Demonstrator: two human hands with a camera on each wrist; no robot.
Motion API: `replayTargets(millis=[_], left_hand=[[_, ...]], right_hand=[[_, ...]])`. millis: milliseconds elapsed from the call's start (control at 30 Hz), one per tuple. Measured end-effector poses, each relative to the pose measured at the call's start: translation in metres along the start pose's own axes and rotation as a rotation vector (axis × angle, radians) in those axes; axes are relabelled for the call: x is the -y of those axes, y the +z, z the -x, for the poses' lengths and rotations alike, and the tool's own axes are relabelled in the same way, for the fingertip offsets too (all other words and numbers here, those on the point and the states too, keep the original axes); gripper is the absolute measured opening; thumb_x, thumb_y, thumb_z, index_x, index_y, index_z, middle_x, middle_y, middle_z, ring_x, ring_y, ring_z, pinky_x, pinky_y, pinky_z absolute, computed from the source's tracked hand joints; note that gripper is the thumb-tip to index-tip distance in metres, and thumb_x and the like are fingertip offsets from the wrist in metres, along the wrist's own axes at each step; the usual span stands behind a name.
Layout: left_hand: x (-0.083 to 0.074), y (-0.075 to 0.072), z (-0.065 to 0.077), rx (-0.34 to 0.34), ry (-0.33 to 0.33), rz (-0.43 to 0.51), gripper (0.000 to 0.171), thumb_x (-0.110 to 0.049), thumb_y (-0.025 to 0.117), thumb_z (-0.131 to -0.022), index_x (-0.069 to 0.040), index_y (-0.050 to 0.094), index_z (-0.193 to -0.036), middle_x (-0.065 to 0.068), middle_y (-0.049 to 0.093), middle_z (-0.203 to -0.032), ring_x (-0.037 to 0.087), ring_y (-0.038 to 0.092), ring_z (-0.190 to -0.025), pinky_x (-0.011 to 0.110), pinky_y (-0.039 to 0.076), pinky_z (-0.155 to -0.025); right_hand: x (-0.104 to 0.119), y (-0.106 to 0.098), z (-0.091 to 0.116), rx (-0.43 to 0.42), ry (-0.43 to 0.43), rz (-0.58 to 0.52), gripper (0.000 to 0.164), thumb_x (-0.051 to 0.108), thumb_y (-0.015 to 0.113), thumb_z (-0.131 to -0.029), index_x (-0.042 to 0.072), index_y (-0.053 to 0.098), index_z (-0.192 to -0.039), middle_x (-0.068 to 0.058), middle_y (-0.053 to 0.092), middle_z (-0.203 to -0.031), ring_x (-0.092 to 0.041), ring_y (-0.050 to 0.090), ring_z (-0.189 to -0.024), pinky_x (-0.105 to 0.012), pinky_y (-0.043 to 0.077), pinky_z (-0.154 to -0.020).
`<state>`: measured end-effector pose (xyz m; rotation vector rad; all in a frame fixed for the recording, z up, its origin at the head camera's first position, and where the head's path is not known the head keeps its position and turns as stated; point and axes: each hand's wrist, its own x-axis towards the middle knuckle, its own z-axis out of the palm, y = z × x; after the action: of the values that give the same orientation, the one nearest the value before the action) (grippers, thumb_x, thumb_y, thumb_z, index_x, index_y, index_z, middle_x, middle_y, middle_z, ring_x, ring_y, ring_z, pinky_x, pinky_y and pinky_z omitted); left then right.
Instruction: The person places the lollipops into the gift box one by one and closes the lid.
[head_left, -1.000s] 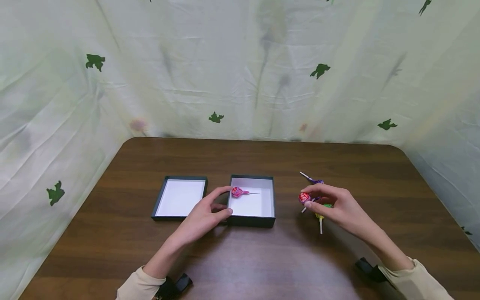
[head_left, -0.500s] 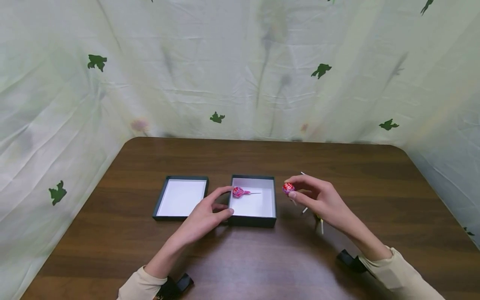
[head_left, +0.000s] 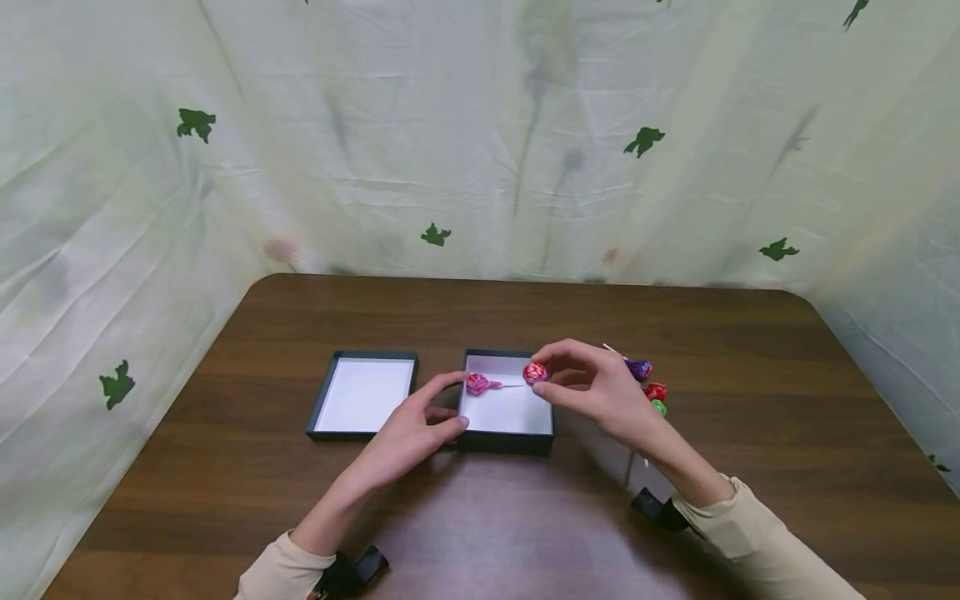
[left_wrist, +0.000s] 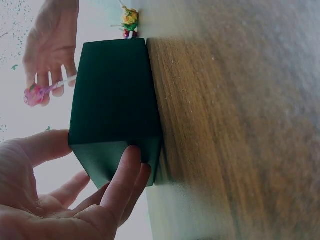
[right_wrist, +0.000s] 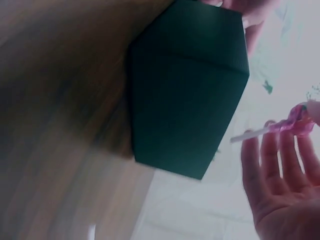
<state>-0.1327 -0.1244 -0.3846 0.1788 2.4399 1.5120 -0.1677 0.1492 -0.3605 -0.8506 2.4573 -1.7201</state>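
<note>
A dark green box with a white inside stands uncovered at the table's middle. One pink-wrapped lollipop lies in it, its stick pointing right. My left hand rests against the box's left side, thumb near the front corner and index finger at the rim; in the left wrist view, its lower fingers touch the side wall. Between thumb and fingers, my right hand pinches the wrapped head of another lollipop, red and pink, over the box's right part. The right wrist view shows its white stick.
The matching lid lies inside up to the left of the box. Several more lollipops, including a purple one and a red one, lie on the table to the right, partly behind my right hand. A patterned curtain hangs behind.
My right hand has carried the red-and-pink lollipop leftward from the pile to over the box. More of the other lollipops show now. The left hand and box stay in place.
</note>
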Motion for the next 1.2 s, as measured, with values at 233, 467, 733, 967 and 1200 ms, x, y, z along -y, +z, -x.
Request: replayTargets(millis=[233,467,733,967,1200], left_hand=[[0.000,-0.001,-0.001,0.006,0.005,0.002,0.056,-0.024,0.066,-0.092,-0.027,0.047,-0.144,0.005,0.037,-0.152,0.030,0.059,-0.116,0.053,0.049,-0.091],[0.003,-0.002,-0.001,0.002,0.002,0.008,0.056,-0.024,0.067,-0.092,-0.029,0.048,-0.144,0.003,0.039,-0.151,0.028,0.060,-0.115,0.052,0.048,-0.090],[0.003,-0.002,0.000,0.016,0.030,0.019,0.054,-0.025,0.067,-0.092,-0.031,0.048,-0.142,0.001,0.041,-0.150,0.027,0.061,-0.114,0.052,0.048,-0.090],[0.004,-0.001,0.001,0.017,0.044,0.033,0.054,-0.024,0.067,-0.092,-0.031,0.049,-0.142,0.001,0.041,-0.150,0.026,0.061,-0.114,0.050,0.049,-0.089],[0.004,0.000,0.001,0.004,0.025,0.038,0.055,-0.022,0.067,-0.091,-0.032,0.049,-0.142,-0.001,0.042,-0.149,0.023,0.062,-0.112,0.045,0.050,-0.086]], right_hand=[[0.005,0.018,-0.014,0.023,0.030,0.028,0.026,0.023,0.079,-0.085,0.021,0.067,-0.108,0.005,0.068,-0.100,-0.016,0.064,-0.089,-0.039,0.055,-0.080],[-0.001,0.034,-0.030,0.120,0.083,0.102,0.023,0.022,0.077,-0.084,0.021,0.068,-0.105,0.006,0.067,-0.095,-0.012,0.062,-0.087,-0.038,0.054,-0.081],[-0.005,0.048,-0.043,0.168,0.092,0.165,0.020,0.019,0.076,-0.084,0.017,0.070,-0.103,0.007,0.067,-0.092,-0.011,0.063,-0.086,-0.033,0.053,-0.075],[-0.004,0.058,-0.050,0.191,0.146,0.300,0.019,0.021,0.079,-0.084,0.018,0.072,-0.101,0.011,0.068,-0.087,-0.010,0.064,-0.084,-0.030,0.052,-0.071],[-0.004,0.066,-0.056,0.228,0.167,0.432,0.017,0.019,0.080,-0.082,0.017,0.074,-0.098,0.011,0.068,-0.083,-0.005,0.062,-0.081,-0.028,0.049,-0.072]])
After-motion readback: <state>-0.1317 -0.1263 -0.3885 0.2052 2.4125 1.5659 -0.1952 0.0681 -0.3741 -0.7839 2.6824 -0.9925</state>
